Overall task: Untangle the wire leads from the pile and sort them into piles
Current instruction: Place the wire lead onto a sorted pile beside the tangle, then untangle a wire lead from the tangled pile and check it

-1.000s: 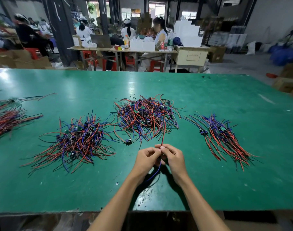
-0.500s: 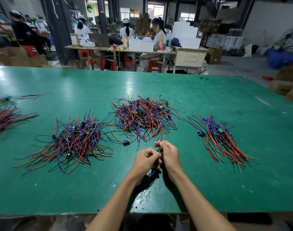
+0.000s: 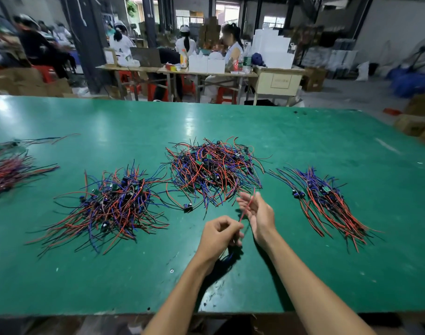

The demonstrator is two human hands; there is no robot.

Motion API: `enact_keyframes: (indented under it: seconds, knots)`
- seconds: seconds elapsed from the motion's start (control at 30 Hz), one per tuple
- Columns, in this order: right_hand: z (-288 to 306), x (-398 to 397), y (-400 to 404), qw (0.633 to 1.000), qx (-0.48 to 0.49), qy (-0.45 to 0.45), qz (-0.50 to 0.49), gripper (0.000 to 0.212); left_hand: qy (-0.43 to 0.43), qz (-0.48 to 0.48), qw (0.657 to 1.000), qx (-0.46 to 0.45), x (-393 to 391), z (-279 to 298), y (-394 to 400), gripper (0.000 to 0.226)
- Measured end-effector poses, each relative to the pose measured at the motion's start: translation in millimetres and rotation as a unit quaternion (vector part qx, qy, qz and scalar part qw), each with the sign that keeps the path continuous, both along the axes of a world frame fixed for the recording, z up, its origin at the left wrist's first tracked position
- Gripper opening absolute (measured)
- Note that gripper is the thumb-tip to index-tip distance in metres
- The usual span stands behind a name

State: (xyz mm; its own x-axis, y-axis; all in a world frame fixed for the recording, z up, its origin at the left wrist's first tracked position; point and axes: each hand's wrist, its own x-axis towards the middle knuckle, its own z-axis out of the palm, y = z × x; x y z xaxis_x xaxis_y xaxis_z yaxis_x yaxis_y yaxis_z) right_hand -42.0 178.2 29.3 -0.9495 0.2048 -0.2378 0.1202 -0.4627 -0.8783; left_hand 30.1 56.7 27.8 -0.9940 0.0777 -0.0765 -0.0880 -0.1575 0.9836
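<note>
Left hand: gripped a red lead.
Right hand: fingers spread, lead across palm.
Sorted pile: right of tangled pile; small.
Left: two tangles, judged mostly unsorted.

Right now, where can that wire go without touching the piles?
Bare green table lies beyond the middle pile, also along the near edge below the left pile. Crowded: between middle pile and the straightened right pile.

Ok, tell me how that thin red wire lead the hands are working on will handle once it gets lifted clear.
The thin red wire lead will probably flop: its kin in the tangled middle pile curl loosely. It seems light, since the left hand pinches one end alone. It may snag, because the green table piles are knotted.
</note>
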Motion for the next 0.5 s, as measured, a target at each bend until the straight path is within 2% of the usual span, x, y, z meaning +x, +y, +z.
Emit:
enact_keyframes:
  seconds: [0.03,0.07,0.1,0.13,0.17,0.2,0.23,0.27,0.33,0.5]
  knots:
    - [-5.8,4.5,2.5,0.999,0.028,0.023,-0.001,0.038,-0.011,0.021,0.999,0.034,-2.2,1.0,-1.5,0.016]
    - [-11.4,8.9,5.2,0.992,0.111,0.056,0.009,0.029,-0.025,0.04,0.996,0.073,-4.6,1.8,-4.3,0.017]
    - [-16.0,14.2,6.4,0.966,0.239,0.095,0.036,0.015,-0.041,0.057,0.991,0.117,-6.2,1.3,-7.0,0.018]
    - [-21.3,18.6,5.8,0.92,0.357,0.137,0.082,0.006,-0.055,0.071,0.981,0.172,-6.9,1.1,-9.5,0.019]
    - [-26.3,21.6,4.0,0.87,0.445,0.171,0.126,0.015,-0.064,0.085,0.965,0.239,-7.7,1.5,-11.3,0.019]
    - [-29.6,25.0,1.7,0.833,0.494,0.193,0.157,0.023,-0.068,0.094,0.946,0.304,-8.4,1.5,-13.0,0.017]
    - [-29.0,27.7,-0.8,0.82,0.506,0.205,0.173,0.026,-0.066,0.099,0.931,0.344,-9.0,0.6,-14.7,0.014]
    - [-26.9,29.2,-2.7,0.822,0.495,0.215,0.183,0.027,-0.064,0.101,0.926,0.358,-9.4,0.0,-15.9,0.016]
    - [-25.9,30.2,0.2,0.849,0.437,0.22,0.198,0.027,-0.069,0.1,0.934,0.335,-9.8,-1.5,-16.8,0.028]
    - [-20.5,34.2,5.3,0.921,0.278,0.19,0.196,0.03,-0.083,0.108,0.954,0.269,-13.5,-4.8,-14.8,0.031]
